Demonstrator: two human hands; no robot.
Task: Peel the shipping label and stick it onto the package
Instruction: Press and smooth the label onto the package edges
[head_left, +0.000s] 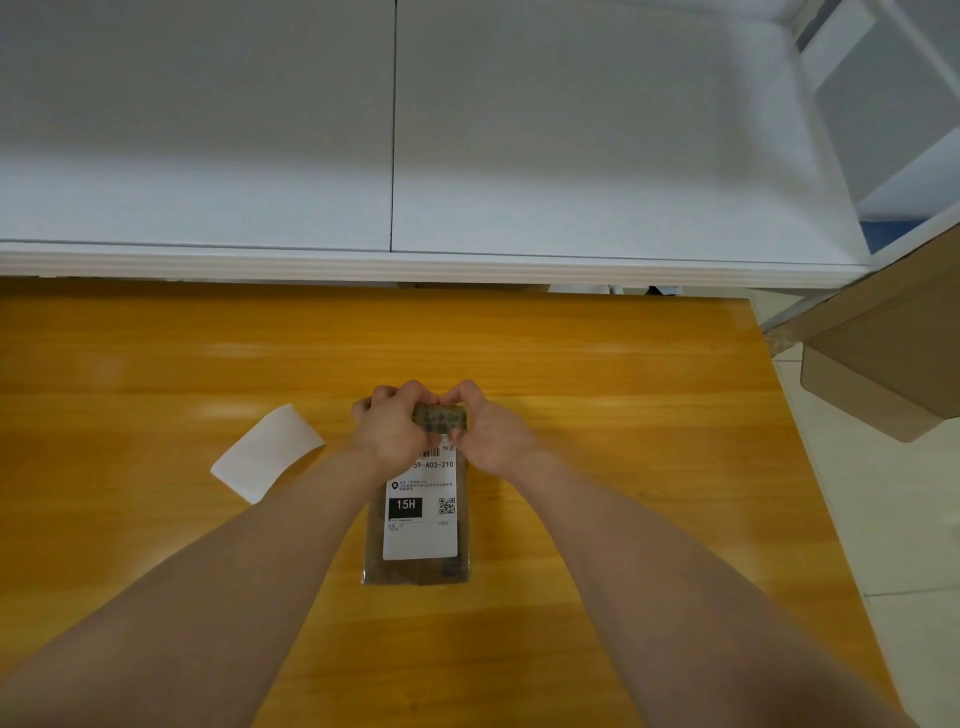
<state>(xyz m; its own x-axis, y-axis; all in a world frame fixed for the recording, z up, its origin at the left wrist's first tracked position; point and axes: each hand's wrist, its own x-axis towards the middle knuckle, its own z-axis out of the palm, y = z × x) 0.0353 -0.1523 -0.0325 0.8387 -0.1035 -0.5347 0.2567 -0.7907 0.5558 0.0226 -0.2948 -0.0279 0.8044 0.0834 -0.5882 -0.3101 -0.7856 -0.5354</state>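
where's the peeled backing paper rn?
In the head view, the white backing paper lies curled on the wooden table, left of the package and just beyond the left forearm.

Both forearms bare, no sleeves; left hand (387, 428), right hand (496, 434) ungloved.

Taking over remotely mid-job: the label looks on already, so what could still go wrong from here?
1. Both hands, left hand and right hand, cover the top edge of the shipping label, so an unstuck or wrinkled corner there may go unseen.
2. The package looks glossy; pressing could slide it on the table.
3. The peeled backing paper lies loose and curled and could drift off.
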